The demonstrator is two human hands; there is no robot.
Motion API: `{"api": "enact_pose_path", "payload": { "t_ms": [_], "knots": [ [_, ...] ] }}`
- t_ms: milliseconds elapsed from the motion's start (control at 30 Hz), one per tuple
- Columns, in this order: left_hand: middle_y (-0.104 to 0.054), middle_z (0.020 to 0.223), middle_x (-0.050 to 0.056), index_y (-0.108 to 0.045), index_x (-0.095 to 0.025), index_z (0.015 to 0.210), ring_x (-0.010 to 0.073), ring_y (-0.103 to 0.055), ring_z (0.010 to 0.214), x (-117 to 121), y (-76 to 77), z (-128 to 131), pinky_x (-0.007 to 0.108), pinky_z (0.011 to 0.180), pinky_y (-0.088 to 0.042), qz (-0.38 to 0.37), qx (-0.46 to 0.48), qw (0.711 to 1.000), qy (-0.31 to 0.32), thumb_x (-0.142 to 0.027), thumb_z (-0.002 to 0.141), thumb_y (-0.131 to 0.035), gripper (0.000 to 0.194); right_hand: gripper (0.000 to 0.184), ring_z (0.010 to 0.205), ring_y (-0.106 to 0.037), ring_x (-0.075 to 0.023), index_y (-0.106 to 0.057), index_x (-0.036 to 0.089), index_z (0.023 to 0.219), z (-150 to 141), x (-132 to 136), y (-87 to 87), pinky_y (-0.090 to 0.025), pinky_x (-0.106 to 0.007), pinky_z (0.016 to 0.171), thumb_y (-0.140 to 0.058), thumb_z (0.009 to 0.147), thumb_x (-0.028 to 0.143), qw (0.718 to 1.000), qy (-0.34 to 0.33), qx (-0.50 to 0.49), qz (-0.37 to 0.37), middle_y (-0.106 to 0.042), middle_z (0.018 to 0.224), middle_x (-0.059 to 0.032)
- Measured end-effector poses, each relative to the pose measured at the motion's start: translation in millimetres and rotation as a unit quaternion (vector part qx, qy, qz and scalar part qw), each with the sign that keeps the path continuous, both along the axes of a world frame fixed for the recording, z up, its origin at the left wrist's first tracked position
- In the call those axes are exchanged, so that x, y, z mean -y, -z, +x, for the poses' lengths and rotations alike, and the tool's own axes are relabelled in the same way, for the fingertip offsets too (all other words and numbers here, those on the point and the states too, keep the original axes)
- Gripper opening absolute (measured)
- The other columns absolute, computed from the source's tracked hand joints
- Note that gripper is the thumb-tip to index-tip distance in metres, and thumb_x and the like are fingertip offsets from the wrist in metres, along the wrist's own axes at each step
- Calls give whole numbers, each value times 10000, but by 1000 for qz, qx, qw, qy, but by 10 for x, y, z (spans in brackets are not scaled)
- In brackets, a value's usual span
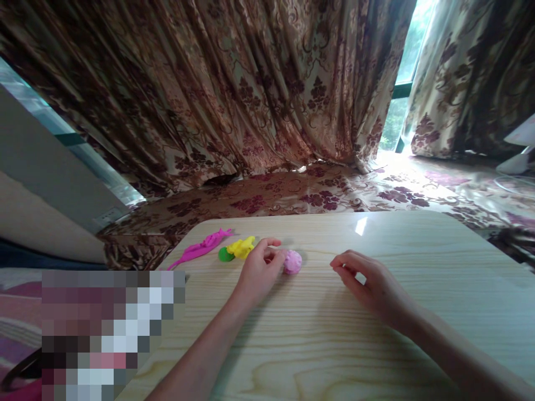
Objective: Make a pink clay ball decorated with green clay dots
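Observation:
A pale pink ball of modelling clay (292,262) with a bumpy surface is at the middle of the table. My left hand (261,264) is at its left side, its fingertips gripping the ball's edge while one finger sticks out above. To the right, apart from the ball, my right hand (363,275) is held over the table with thumb and forefinger pinched together. Whatever those fingertips may hold is too small to make out. Just beyond my left hand lies a crumpled yellow piece (241,247), partly hidden by it, against a round green piece (226,254).
A long, twisted magenta piece (203,248) lies along the far left part of the light wood-grain table (267,345). Patterned curtains (251,83) hang behind a cloth-covered ledge (317,192). A white lamp (518,147) stands at the far right. Blurred blocks cover the lower left.

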State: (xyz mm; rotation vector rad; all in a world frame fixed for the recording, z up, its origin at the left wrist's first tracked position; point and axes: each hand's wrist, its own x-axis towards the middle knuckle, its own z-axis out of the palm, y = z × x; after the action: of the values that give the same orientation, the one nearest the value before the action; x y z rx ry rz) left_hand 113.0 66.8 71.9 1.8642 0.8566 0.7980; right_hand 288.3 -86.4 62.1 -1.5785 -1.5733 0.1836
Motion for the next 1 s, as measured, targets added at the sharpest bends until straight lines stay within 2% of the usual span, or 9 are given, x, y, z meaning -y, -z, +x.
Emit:
{"api": "enact_pose_path", "payload": {
  "t_ms": [133,267,400,500,633,800,933,1000],
  "knots": [
    [-627,628,-12,-560,-143,973,137,-597,591,-11,-31,-3,227,561,-411,-44,25,999,-2,-327,721,-623,318,143,646,-567,-135,-592,193,902,-1,-4,14,-441,-249,571,-451,883,181,1000,0,-12,0,-616,805,-30],
    [-629,709,-11,-562,-153,971,107,-590,643,82,-225,13,218,629,-440,-68,90,993,-23,-335,750,-605,289,154,684,-579,-145,-597,198,973,-12,17,-43,-449,-234,533,-492,885,267,995,22,-93,-9,-629,836,-36],
    [-627,725,-21,-591,-176,956,88,-577,667,276,-391,135,195,647,-435,-138,140,979,54,-305,746,-637,251,268,729,-587,-144,-607,181,1030,-60,47,-214,-498,-257,645,-456,910,367,967,-15,-249,-47,-642,817,-34],
    [-629,706,-15,-602,-163,924,90,-570,655,363,-354,249,192,631,-433,-166,120,976,76,-286,744,-637,221,286,693,-574,-135,-633,159,992,-73,37,-262,-493,-251,634,-451,910,363,959,-33,-274,-64,-627,739,-19],
    [-628,667,-6,-604,-139,867,87,-543,597,368,-216,299,187,574,-422,-198,78,975,61,-274,729,-640,196,247,637,-580,-135,-645,151,963,-24,-3,-143,-486,-249,584,-482,886,321,968,2,-237,-84,-625,691,-12],
    [-629,658,-7,-594,-147,872,90,-545,573,345,-162,264,198,565,-434,-247,82,963,64,-276,726,-638,199,170,712,-577,-153,-639,177,958,-5,-6,-12,-471,-265,615,-558,832,257,981,14,-180,-74,-628,837,-37],
    [-632,678,16,-580,-139,882,97,-549,578,335,-144,266,194,526,-425,-285,94,951,76,-265,732,-638,204,222,765,-573,-153,-610,217,1025,-49,-40,63,-475,-251,597,-601,806,249,991,-9,-123,-51,-568,994,-55],
    [-609,638,8,-581,-139,884,80,-516,537,333,-128,270,166,465,-375,-311,99,941,85,-252,732,-643,200,241,831,-575,-170,-607,216,1024,-66,-81,114,-491,-268,664,-630,785,244,992,-19,-121,-32,-548,1020,-61]
  ]
}}
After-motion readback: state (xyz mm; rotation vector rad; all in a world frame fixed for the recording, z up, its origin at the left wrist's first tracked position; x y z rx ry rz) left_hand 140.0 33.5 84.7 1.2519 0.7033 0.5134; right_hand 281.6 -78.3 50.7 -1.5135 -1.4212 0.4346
